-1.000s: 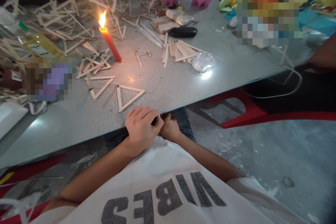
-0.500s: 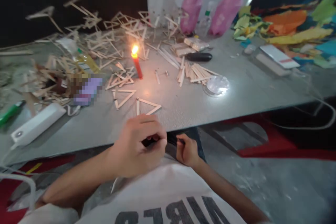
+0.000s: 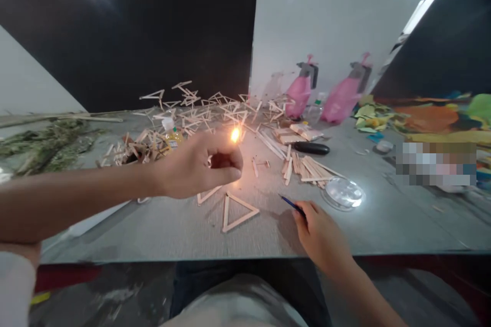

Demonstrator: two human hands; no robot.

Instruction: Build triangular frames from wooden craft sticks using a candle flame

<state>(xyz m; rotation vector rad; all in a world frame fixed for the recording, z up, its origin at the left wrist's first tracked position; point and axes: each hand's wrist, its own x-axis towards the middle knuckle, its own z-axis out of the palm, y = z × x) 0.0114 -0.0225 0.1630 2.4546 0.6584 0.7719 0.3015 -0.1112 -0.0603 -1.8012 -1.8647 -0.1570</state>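
Note:
My left hand is raised over the grey table, fingers curled into a loose fist in front of the lit candle, whose flame shows just past my knuckles. Whether anything sits inside the fist is hidden. My right hand rests near the table's front edge, pinching a thin dark blue pen that points away to the left. A glued stick triangle lies flat between my hands. A second partial stick shape lies beside it under my left hand.
Loose wooden sticks and a black oblong object lie right of the candle. A clear round lid sits near my right hand. Many stick triangles pile at the back. Two pink spray bottles and coloured paper stand far right.
The view has tilted up to the wall. My left hand rose from the table edge to in front of the candle. My right hand came up onto the table with the pen.

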